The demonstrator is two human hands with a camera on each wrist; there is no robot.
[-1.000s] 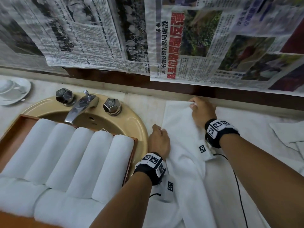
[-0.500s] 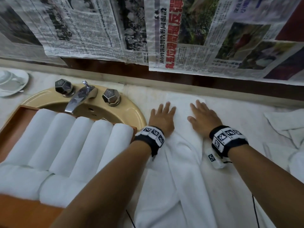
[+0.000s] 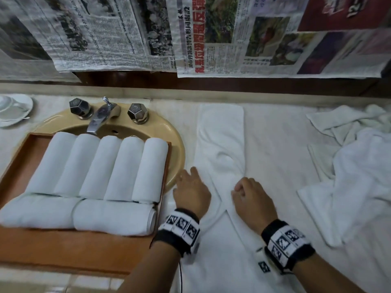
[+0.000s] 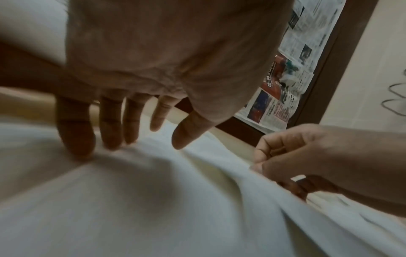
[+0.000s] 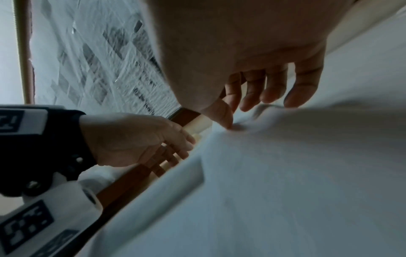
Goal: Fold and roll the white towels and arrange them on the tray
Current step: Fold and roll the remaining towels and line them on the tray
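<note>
The towel point(image 3: 221, 142) on the counter point(image 3: 275, 127) was soft white cloth, matt and faintly napped, like the rolled towels point(image 3: 101, 166) in the tray point(image 3: 63, 250), which was smooth orange-brown wood. The sink point(image 3: 173, 144) looked glazed beige ceramic, glossy. The tap point(image 3: 99, 119) and its faceted knobs point(image 3: 137, 112) were shiny metal. The newspaper sheets point(image 3: 127, 32) above were thin, wrinkled paper.

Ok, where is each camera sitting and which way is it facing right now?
Head: looks down at the folded towel, tray and sink; both forearms show.
Left wrist: under the left hand, looking along its straight fingers on the towel.
Right wrist: under the right hand, whose thumb presses the towel.
Shared: each wrist view shows the other hand.
</note>
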